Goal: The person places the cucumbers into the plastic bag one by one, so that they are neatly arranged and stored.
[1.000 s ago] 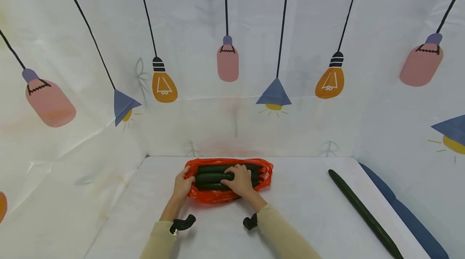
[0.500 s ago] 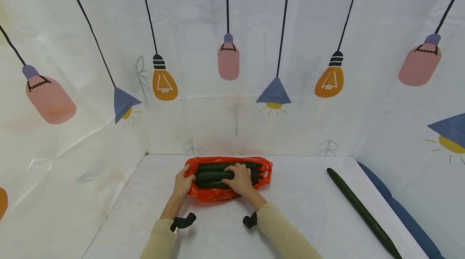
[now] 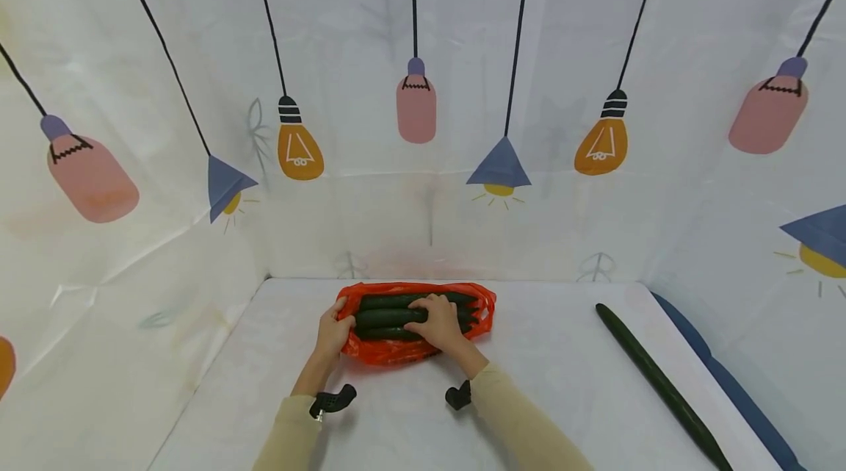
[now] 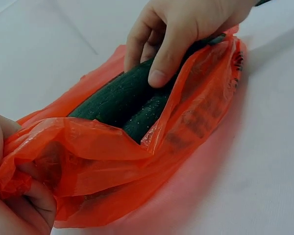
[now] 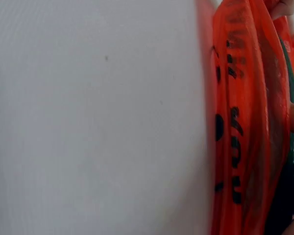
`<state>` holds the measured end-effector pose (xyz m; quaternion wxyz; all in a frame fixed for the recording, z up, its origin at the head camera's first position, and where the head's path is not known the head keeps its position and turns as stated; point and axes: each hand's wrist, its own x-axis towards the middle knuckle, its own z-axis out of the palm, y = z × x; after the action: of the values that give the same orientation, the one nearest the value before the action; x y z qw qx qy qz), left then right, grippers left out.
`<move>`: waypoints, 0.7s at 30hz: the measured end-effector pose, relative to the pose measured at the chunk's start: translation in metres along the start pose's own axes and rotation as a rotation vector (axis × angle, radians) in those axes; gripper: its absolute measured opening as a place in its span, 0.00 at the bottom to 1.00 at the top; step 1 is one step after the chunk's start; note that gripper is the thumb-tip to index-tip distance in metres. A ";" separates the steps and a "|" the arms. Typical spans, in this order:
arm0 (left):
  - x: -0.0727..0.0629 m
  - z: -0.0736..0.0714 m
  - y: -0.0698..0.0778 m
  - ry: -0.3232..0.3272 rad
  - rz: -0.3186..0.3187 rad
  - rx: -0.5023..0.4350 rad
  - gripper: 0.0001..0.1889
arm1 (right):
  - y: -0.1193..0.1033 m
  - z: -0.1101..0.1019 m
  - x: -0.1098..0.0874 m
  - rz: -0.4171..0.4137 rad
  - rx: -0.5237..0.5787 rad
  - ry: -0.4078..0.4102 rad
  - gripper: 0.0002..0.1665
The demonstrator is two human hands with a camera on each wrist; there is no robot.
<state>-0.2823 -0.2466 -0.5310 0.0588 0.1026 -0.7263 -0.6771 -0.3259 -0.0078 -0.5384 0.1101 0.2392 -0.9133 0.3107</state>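
Note:
Several dark green cucumbers (image 3: pixel 383 319) lie side by side in a red plastic bag (image 3: pixel 396 356) with its mouth spread upward. My left hand (image 3: pixel 332 331) grips the bag's left end, and in the left wrist view the bunched film (image 4: pixel 14 181) sits between its fingers and thumb. Over the cucumbers, my right hand (image 3: pixel 439 324) holds the middle one, its thumb on the near side and fingers on the far side. The right wrist view catches the bag's printed side (image 5: pixel 237 122) and a strip of cucumber (image 5: pixel 284 196) at the edge.
One long cucumber (image 3: pixel 661 383) lies alone at a slant on the right of the white table (image 3: pixel 542 383). A white curtain (image 3: pixel 357 221) printed with hanging lamps stands behind and on both sides. A black strap device (image 3: pixel 333 401) is on each wrist.
Both hands keep their hold on the bag and the cucumber, with hardly any movement. The whole head view has shifted up slightly.

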 end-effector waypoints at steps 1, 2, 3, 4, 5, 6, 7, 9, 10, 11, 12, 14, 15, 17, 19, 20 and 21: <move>0.000 0.000 0.001 0.000 -0.001 0.002 0.37 | 0.000 -0.003 0.000 -0.008 0.001 -0.007 0.24; 0.001 0.001 0.001 0.001 -0.001 0.004 0.37 | 0.000 -0.006 0.000 -0.019 0.008 -0.010 0.24; 0.001 0.001 0.002 0.004 -0.003 0.007 0.37 | 0.001 -0.009 0.000 -0.029 0.009 -0.013 0.23; 0.002 0.001 0.002 0.006 -0.006 0.007 0.37 | 0.001 -0.012 -0.001 -0.038 0.011 -0.014 0.23; 0.003 0.001 0.002 0.006 -0.009 0.006 0.37 | 0.002 -0.015 -0.001 -0.052 0.013 -0.011 0.22; 0.003 0.001 0.003 0.004 -0.012 0.008 0.37 | 0.002 -0.018 -0.002 -0.059 0.016 -0.010 0.21; 0.002 0.000 0.003 0.004 -0.015 0.010 0.37 | 0.002 -0.021 -0.003 -0.069 0.023 -0.007 0.20; 0.001 0.000 0.002 0.001 -0.010 0.015 0.36 | 0.002 -0.029 -0.005 -0.091 0.035 0.002 0.18; 0.000 0.000 0.001 -0.002 -0.006 0.013 0.36 | 0.002 -0.034 -0.006 -0.099 0.047 0.005 0.17; 0.000 0.000 0.001 -0.003 -0.003 0.011 0.36 | 0.001 -0.039 -0.008 -0.109 0.062 0.007 0.17; -0.001 0.000 0.000 0.000 0.000 0.011 0.36 | 0.000 -0.044 -0.009 -0.113 0.075 0.004 0.16; -0.001 0.000 -0.002 0.006 -0.001 0.008 0.36 | 0.000 -0.055 -0.014 -0.123 0.089 0.002 0.16; -0.001 0.001 -0.002 0.008 -0.003 0.006 0.36 | 0.001 -0.060 -0.016 -0.126 0.095 0.000 0.16; -0.001 0.001 -0.004 0.018 -0.008 0.005 0.36 | 0.003 -0.070 -0.022 -0.130 0.097 -0.004 0.15; 0.000 0.001 -0.004 0.020 -0.003 0.005 0.36 | 0.007 -0.080 -0.028 -0.132 0.106 -0.002 0.14; 0.000 0.002 -0.004 0.019 0.000 0.004 0.36 | 0.010 -0.084 -0.030 -0.134 0.113 0.002 0.14; 0.000 0.002 -0.004 0.016 0.002 0.003 0.36 | 0.013 -0.089 -0.033 -0.135 0.117 0.011 0.13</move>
<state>-0.2825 -0.2451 -0.5355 0.0649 0.1073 -0.7270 -0.6751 -0.2993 0.0686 -0.4871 0.1214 0.3044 -0.8748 0.3568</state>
